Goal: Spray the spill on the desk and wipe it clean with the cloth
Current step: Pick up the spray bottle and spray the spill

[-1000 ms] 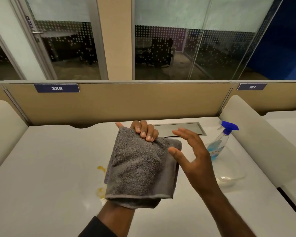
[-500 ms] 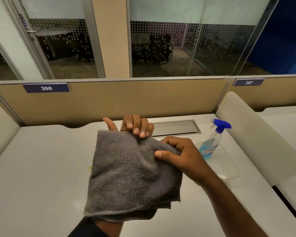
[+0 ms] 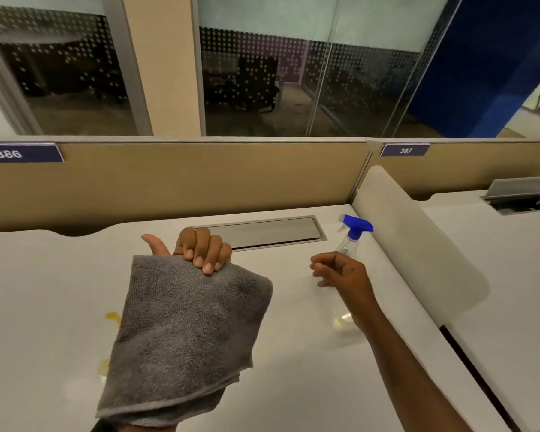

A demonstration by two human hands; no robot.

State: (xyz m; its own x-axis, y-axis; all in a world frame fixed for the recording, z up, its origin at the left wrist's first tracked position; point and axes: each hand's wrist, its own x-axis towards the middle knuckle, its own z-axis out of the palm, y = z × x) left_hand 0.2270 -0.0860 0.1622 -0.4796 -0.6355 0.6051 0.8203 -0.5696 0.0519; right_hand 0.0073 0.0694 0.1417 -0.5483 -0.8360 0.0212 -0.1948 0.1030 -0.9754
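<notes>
Spill (image 3: 112,318) comes first on the left: yellowish blotches on the pale worktop (image 3: 44,291), one near the cloth's left edge and another lower down, partly hidden behind the hanging fabric. None of it looks wiped yet, so I judge the spraying step is the one in hand. My left hand (image 3: 197,249) is raised above the worktop with its grip clamped on the grey cloth (image 3: 184,332), the fingers curled over the top fold and the thumb sticking up behind; the folded cloth drapes down over my palm and wrist. To the right, my right hand (image 3: 340,272) hovers empty, its grip loosely curled with fingers and thumb close but holding nothing, just in front of the spray bottle (image 3: 352,235). That bottle, clear with a blue trigger head, stands upright near the rounded divider (image 3: 418,254) at the worktop's right edge. Next I need to wrap the right hand around the bottle's neck, carry it across over the spill, aim the nozzle down at the blotches and squeeze, keeping the cloth ready for the wipe.
</notes>
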